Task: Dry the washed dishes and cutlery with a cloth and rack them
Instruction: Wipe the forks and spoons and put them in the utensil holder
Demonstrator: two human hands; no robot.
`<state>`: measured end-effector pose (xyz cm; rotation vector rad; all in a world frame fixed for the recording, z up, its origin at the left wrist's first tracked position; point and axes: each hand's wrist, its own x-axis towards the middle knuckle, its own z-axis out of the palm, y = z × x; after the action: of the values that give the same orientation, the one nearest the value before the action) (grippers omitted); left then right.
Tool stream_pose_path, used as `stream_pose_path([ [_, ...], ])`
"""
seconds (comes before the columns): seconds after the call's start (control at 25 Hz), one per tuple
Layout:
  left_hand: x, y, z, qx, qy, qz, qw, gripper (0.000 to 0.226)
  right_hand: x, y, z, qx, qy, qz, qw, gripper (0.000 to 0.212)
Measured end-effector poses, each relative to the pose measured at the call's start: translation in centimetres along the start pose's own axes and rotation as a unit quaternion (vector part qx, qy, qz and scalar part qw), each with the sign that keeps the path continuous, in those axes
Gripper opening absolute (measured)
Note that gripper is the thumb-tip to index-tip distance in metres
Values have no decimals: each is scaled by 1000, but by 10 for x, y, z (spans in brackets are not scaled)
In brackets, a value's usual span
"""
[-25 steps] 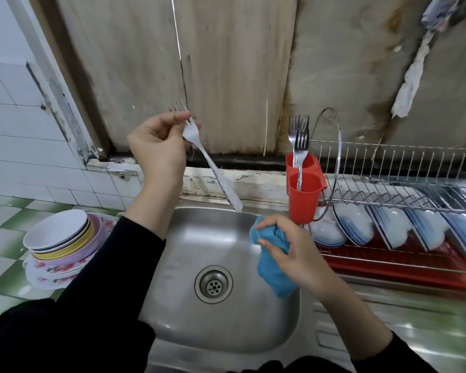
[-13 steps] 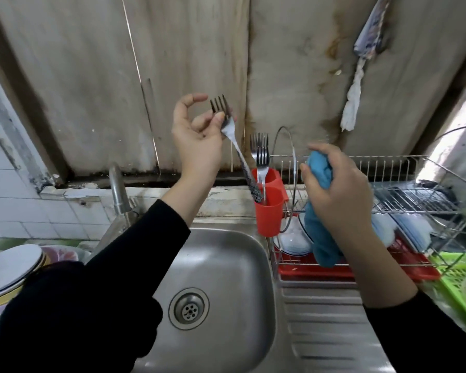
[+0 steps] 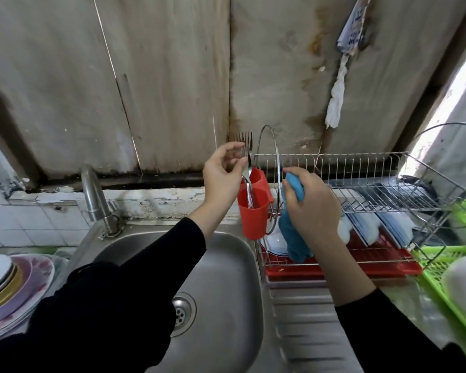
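Since a second ago the left hand (image 3: pixel 223 175) has carried the fork (image 3: pixel 249 192) to the red holder (image 3: pixel 253 222), fingers (image 3: pixel 240 162) apparently pinching its neck, handle pointing six o'clock into it. At three o'clock, the right hand (image 3: pixel 316 211) clenches the cloth (image 3: pixel 293 238).

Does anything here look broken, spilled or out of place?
Nothing spilled or broken: the left hand holds a fork in the red cup, and plates stand in the rack. Only the wall looks worn, with dark stains down its seam and flaking paint on the ledge.
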<state>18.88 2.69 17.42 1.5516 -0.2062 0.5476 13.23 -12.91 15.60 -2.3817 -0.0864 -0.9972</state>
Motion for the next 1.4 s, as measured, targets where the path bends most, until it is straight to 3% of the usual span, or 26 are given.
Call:
stream_pose_path([
  [0.12, -1, 0, 0, 115, 4, 12, 993, 39, -3, 2, 2, 30, 26, -8, 999, 27],
  [0.32, -7, 2, -14, 146, -32, 4, 989, 61, -18, -4, 0, 118, 117, -91, 982, 29],
  [0.52, -27, 4, -60, 161, -61, 37, 984, 50, -35, -53, -9, 192, 152, -155, 957, 26],
  [0.84, -82, -19, -209, 297, -77, 78, 948, 39, -85, -161, 50, 336, 11, -115, 935, 23],
  [1.2, -123, -71, -408, 496, -70, 37, 864, 37, -149, -269, 153, 406, -203, 24, 891, 33],
  [1.32, -121, -95, -470, 543, -66, -16, 837, 45, -162, -296, 183, 411, -229, 18, 882, 30],
  [1.4, -113, -109, -506, 595, -99, -108, 790, 50, -170, -315, 201, 409, -236, 11, 882, 28],
])
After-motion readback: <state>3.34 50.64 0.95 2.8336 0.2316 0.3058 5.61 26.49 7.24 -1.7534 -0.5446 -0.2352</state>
